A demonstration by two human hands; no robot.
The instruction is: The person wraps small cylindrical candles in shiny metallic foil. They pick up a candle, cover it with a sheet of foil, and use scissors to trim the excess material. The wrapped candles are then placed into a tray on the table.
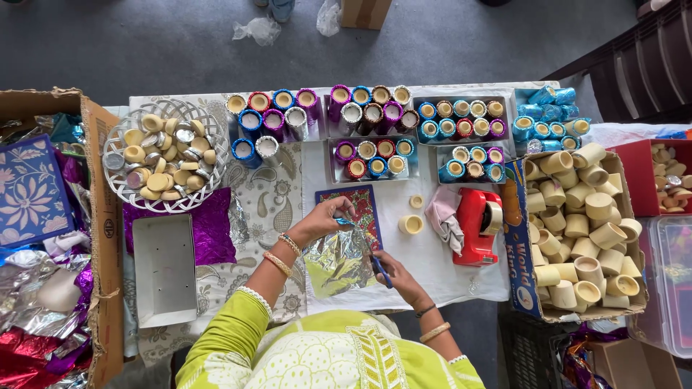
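Lime-green patterned sleeves (317, 356) fill the bottom edge, nearest the lens; both forearms reach up and away from the body over the surface (432, 270). Bangles on each wrist.

Left hand (322, 220): wrist bent, fingers pinched shut on the top edge of a crinkled silver foil sheet (337, 261), holding it taut. Thumb and forefinger meet at a small blue-tinted bit of foil.

Right hand (398, 277): lower and to the right, fingers curled closed round blue-handled scissors (380, 268). Blades point up-left into the foil sheet; whether they stand apart, cannot tell.

Foil sheet lies at the near middle of the surface, between the two hands, partly over a dark patterned card (360, 205).

Around:
- Two bare cream cups (412, 223) just right of the card.
- Red tape dispenser (477, 225) further right, a crumpled pale cloth (443, 220) against it.
- Cardboard box of plain cream cups (580, 241) at far right.
- Rows of foil-wrapped cups (375, 108) in purple, blue, red and silver along the far edge, some in shallow silver trays (371, 158).
- White wire basket (164, 155) of small cream discs at left; purple foil (209, 227) below it, an open grey box (164, 270) beside that.
- Large carton of foil scraps (50, 288) at far left.
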